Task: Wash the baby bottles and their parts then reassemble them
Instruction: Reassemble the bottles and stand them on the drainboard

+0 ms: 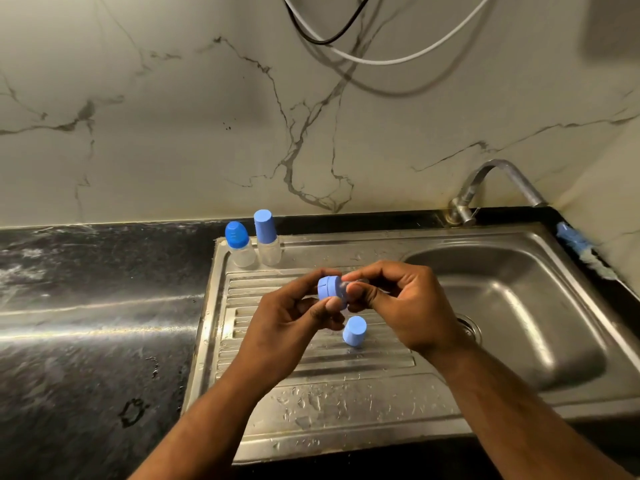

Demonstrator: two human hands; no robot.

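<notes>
While the round-capped bottle [240, 244] and the tall-capped bottle [267, 239] stand upright, just beside each other at the back of the draining board [311, 393], you've got another one up in the air over that board. From the head view, I'd judge the washing finished and the reassembly well along: two bottles look complete, water beads on the steel, and the tap [498, 181] shows no stream. What's left, by my read: seat the blue ring [329, 287], then fit the loose cap [355, 331] standing on the board just below your hands. Your left hand [287, 317] has its fingers [311, 276] curled, thumb and forefinger pinching the ring. Your right hand [405, 303] curls its fingers [375, 271] around a small clear bottle [344, 289], mostly hidden, its mouth meeting the ring. Whether the thread has caught, I cannot tell. The basin [519, 306] sits to your right.
</notes>
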